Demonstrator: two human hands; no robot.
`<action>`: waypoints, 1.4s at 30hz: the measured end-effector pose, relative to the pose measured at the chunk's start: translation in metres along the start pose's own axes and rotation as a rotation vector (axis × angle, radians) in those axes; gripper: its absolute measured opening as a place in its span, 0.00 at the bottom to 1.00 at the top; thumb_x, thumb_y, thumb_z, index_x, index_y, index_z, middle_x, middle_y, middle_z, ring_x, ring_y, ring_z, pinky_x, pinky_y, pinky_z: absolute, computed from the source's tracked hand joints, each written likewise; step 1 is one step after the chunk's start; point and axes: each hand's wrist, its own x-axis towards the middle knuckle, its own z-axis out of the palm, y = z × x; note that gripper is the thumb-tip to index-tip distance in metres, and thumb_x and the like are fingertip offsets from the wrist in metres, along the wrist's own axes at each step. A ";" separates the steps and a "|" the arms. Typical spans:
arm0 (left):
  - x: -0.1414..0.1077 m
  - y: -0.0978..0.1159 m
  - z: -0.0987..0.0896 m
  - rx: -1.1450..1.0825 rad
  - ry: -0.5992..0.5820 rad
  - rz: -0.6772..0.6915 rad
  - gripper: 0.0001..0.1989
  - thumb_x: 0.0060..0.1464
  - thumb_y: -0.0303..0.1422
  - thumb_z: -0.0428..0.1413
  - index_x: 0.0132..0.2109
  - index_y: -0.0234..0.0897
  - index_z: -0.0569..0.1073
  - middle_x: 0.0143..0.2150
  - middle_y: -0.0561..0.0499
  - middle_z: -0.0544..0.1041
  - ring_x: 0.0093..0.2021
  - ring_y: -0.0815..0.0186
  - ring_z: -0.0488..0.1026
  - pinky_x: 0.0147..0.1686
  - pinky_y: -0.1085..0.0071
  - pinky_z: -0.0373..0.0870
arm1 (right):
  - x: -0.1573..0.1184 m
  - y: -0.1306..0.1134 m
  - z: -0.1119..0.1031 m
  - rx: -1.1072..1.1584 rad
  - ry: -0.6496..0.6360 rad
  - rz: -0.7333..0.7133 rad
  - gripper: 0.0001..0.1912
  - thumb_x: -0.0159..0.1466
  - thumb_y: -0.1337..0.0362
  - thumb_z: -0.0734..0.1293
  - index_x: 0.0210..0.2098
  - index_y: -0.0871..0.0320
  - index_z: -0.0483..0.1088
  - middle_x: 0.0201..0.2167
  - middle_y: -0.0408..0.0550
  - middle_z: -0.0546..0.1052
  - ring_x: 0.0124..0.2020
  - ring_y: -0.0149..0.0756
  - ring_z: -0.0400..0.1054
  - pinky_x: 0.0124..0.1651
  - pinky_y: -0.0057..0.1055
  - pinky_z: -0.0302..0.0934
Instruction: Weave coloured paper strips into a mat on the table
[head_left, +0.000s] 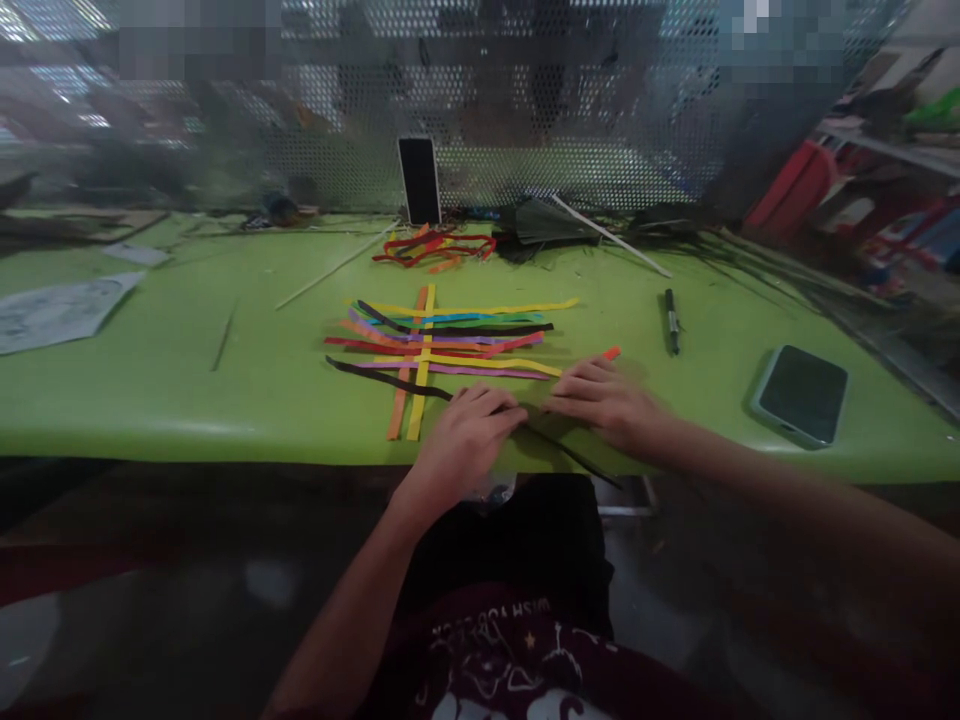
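Note:
Several coloured strips lie crosswise over an orange strip (397, 410) and a yellow strip (417, 412) on the green table (225, 400). My left hand (476, 425) is closed on a black strip (382, 376), whose left part reaches the lowest side of the woven strips and whose other end runs past my fingers to the table's front edge. To the right, my right hand (596, 400) rests with bent fingers beside the end of a long yellow strip (517, 364). An orange tip (613, 354) shows just beyond its fingers; whether it holds anything is unclear.
A tangle of red and orange strips (435, 247) lies farther back, before an upright phone (420, 181). Right of my hands are a black marker (672, 321) and another phone (802, 394). Paper (64, 308) lies far left; perforated metal (487, 110) stands behind.

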 end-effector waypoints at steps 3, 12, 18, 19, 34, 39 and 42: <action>0.001 0.001 -0.001 -0.004 -0.009 0.000 0.09 0.68 0.26 0.54 0.46 0.36 0.79 0.41 0.47 0.79 0.43 0.60 0.72 0.45 0.61 0.70 | -0.003 0.001 -0.001 -0.007 -0.027 0.021 0.22 0.69 0.76 0.56 0.53 0.55 0.76 0.43 0.50 0.80 0.46 0.41 0.68 0.48 0.40 0.63; 0.003 0.004 -0.005 -0.009 -0.045 -0.025 0.08 0.67 0.26 0.54 0.45 0.36 0.79 0.42 0.48 0.79 0.43 0.60 0.71 0.46 0.62 0.69 | -0.004 0.003 -0.005 -0.057 -0.071 0.017 0.24 0.65 0.78 0.56 0.53 0.57 0.76 0.42 0.52 0.80 0.45 0.43 0.68 0.46 0.42 0.62; 0.004 0.005 -0.007 -0.001 -0.069 -0.052 0.09 0.68 0.26 0.54 0.45 0.37 0.79 0.41 0.48 0.79 0.44 0.61 0.71 0.47 0.61 0.69 | -0.003 0.001 -0.010 -0.061 -0.087 0.001 0.21 0.67 0.74 0.58 0.53 0.58 0.75 0.42 0.52 0.80 0.44 0.44 0.67 0.46 0.42 0.61; 0.005 0.005 -0.008 -0.002 -0.073 -0.053 0.09 0.68 0.26 0.54 0.45 0.37 0.79 0.41 0.48 0.79 0.44 0.60 0.72 0.47 0.61 0.69 | -0.003 0.000 -0.010 -0.057 -0.087 -0.001 0.21 0.68 0.74 0.58 0.53 0.58 0.75 0.42 0.52 0.80 0.44 0.44 0.68 0.45 0.42 0.61; 0.002 0.004 -0.008 0.002 -0.077 -0.037 0.09 0.69 0.27 0.53 0.46 0.36 0.78 0.42 0.48 0.79 0.45 0.60 0.71 0.46 0.62 0.68 | 0.000 -0.003 -0.010 -0.113 -0.123 -0.020 0.19 0.73 0.75 0.55 0.52 0.61 0.74 0.41 0.50 0.81 0.44 0.42 0.68 0.46 0.39 0.59; 0.002 0.004 -0.007 0.003 -0.074 -0.038 0.08 0.69 0.28 0.53 0.46 0.36 0.78 0.42 0.48 0.79 0.44 0.60 0.71 0.46 0.62 0.68 | 0.002 -0.003 -0.011 -0.091 -0.157 -0.028 0.17 0.75 0.69 0.55 0.51 0.59 0.74 0.41 0.50 0.81 0.42 0.42 0.68 0.45 0.40 0.57; 0.002 0.004 -0.006 -0.013 -0.069 -0.046 0.08 0.68 0.27 0.54 0.46 0.35 0.78 0.41 0.48 0.78 0.44 0.60 0.70 0.46 0.61 0.67 | 0.002 -0.003 -0.011 -0.065 -0.168 -0.019 0.19 0.76 0.69 0.54 0.52 0.58 0.75 0.39 0.50 0.80 0.41 0.41 0.68 0.46 0.40 0.57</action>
